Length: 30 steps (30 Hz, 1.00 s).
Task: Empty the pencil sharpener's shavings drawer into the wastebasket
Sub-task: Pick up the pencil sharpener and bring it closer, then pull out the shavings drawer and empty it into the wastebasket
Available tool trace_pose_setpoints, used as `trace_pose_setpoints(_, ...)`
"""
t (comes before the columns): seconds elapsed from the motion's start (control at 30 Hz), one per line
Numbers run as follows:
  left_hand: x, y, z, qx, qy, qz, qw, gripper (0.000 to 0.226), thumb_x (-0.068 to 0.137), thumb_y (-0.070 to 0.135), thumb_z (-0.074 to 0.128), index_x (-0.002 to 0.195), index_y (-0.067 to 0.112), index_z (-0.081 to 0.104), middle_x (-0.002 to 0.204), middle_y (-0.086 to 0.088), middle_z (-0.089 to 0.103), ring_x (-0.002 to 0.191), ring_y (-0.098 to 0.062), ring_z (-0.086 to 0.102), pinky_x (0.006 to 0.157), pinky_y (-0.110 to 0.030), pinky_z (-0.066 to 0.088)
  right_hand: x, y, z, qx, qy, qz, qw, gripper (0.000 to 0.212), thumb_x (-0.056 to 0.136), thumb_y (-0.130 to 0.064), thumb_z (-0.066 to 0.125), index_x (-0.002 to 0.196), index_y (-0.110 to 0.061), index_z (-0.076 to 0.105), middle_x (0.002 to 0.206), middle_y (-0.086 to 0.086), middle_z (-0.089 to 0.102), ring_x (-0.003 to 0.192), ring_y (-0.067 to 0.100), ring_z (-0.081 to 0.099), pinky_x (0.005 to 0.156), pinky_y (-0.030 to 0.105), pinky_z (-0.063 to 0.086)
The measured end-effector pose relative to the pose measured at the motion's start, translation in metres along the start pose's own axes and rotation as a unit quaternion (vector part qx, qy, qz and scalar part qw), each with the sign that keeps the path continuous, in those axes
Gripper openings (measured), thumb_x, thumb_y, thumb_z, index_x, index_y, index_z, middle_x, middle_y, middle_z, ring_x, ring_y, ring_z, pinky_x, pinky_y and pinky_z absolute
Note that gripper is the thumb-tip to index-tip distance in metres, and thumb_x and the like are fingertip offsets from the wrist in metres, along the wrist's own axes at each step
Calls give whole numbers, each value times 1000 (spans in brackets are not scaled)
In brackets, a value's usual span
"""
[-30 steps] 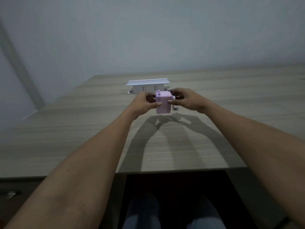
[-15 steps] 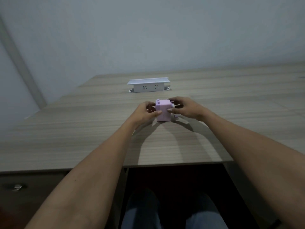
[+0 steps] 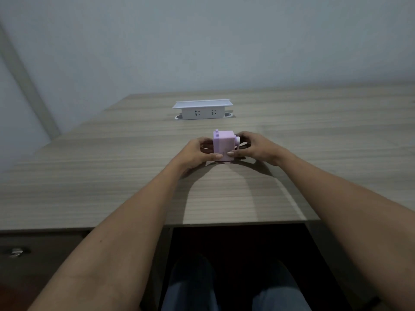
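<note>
Head view, left hand (image 3: pixel 197 151) and right hand (image 3: pixel 253 147) pinching pink sharpener (image 3: pixel 223 145) (resting on desk (image 3: pixel 112 176)).

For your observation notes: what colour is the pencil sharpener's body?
Pale lilac-pink; the pencil sharpener shows best in the head view, the only one.

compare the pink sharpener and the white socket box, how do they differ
The sharpener is pink and upright, held between the left hand and right hand. The socket box is white, long and low, untouched, farther back. The sharpener looks smaller. Both sit on the wooden desk.
</note>
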<state>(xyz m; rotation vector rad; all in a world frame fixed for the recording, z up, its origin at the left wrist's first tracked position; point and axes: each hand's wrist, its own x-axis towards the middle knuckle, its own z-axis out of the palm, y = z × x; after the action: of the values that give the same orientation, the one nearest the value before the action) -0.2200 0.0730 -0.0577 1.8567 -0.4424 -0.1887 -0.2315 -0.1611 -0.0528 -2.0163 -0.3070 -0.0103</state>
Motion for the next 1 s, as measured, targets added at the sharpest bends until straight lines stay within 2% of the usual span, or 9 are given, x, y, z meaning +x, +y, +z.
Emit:
trace_pose_setpoints(0.07,-1,-1,1,-6,1,3,1000,59,78,-3,81,133,0,58,118,-15,72,91,-11,74,75,-18,57,2,0,-1,-12,-7,-3,1000,59,76,-13,87,128,-5,60,120,19,69,98,28,71,88,45,60)
trace_pose_setpoints(0.13,-1,-2,0,-11,1,5,1000,59,78,-4,80,133,-2,58,121,-17,72,92,-13,74,76,-18,57,1,-2,-1,-14,-12,-4,1000,59,77,-12,86,129,-5,59,120,18,69,94,24,71,86,41,61)
trace_pose_setpoints(0.3,-1,-6,-9,-11,14,-7,1000,63,76,-2,82,133,-1,57,123,-22,69,99,-20,71,85,-26,59,-1,-4,-1,-15,-15,5,1000,58,79,-9,84,130,-3,58,121,18,68,91,22,71,82,36,61)
trace_pose_setpoints(0.43,-8,-9,-27,-7,35,-24,999,61,77,0,82,131,3,55,123,-19,68,101,-23,68,96,-43,54,-4,-6,-2,-18,-15,18,1000,58,79,-7,84,130,-3,57,117,13,68,81,16,71,68,20,57)
trace_pose_setpoints(0.5,-13,-9,-37,11,45,-26,999,62,77,1,83,133,2,55,123,-19,68,102,-24,68,96,-44,54,-5,-8,-2,-22,-8,24,999,56,79,-6,84,129,-3,58,113,13,68,79,14,69,66,18,57)
trace_pose_setpoints(0.6,-17,-6,-55,38,61,-25,997,64,76,1,84,133,0,56,123,-20,68,111,-29,67,95,-34,56,-4,-12,0,-38,-5,37,999,57,76,-10,87,126,-5,59,116,16,69,86,21,70,79,32,61)
trace_pose_setpoints(0.67,-19,-2,-64,46,75,-25,996,64,73,4,87,130,3,58,121,-19,69,114,-31,67,98,-38,55,-4,-17,0,-64,-9,44,997,63,73,-16,89,127,-6,59,118,14,70,97,26,70,93,40,57)
trace_pose_setpoints(0.87,-22,31,-75,47,106,1,993,66,70,9,90,128,1,61,118,-18,71,112,-31,68,100,-41,54,-9,-48,-11,-96,3,12,995,84,73,-24,90,144,-6,49,131,6,61,118,24,62,101,35,51)
trace_pose_setpoints(1.0,-23,59,-70,29,108,24,993,61,71,8,89,126,0,62,116,-18,72,103,-26,69,102,-42,53,-14,-78,-25,-75,23,-26,997,73,77,-26,87,141,-8,55,136,3,63,123,20,62,99,31,50)
